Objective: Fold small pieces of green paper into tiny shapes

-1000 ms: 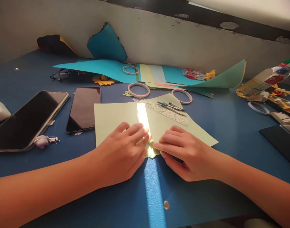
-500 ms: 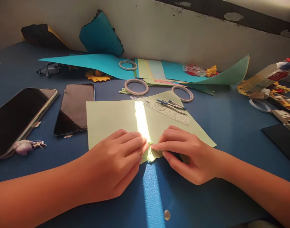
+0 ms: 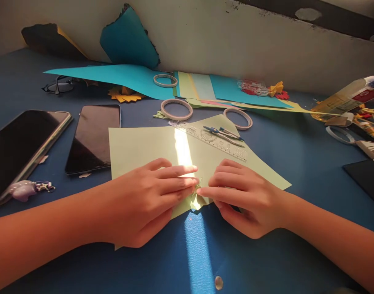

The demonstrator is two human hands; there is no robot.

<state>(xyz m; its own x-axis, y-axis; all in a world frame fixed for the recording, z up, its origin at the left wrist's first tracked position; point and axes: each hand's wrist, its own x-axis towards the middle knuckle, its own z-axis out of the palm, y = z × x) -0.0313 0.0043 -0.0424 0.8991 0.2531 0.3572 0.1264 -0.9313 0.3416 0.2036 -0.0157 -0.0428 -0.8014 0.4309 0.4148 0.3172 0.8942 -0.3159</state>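
A pale green sheet of paper (image 3: 144, 143) lies on the blue table under both hands. At its near edge, in a strip of sunlight, is a small folded piece of green paper (image 3: 198, 200). My left hand (image 3: 146, 196) comes in from the left, its long fingers stretched over the piece and its thumb hidden beneath. From the right, my right hand (image 3: 245, 196) touches the same piece with a straight index finger; its other fingers are curled and its thumb sits below. The fingers cover part of the piece, so its folds are hard to make out.
On the sheet rest a clear ruler (image 3: 211, 141) and a compass (image 3: 223, 135). Tape rolls (image 3: 176, 109) stand behind. Two phones (image 3: 95, 139) lie left, beside a purple keychain (image 3: 24, 190). Blue card (image 3: 113, 79) and glasses (image 3: 58, 86) are at the back; a bottle (image 3: 349, 98) leans right.
My left fingers have straightened and spread slightly over the small folded paper. My right index finger stays against it. The view has shifted a little, and a curled sheet at the back right now lies flatter.
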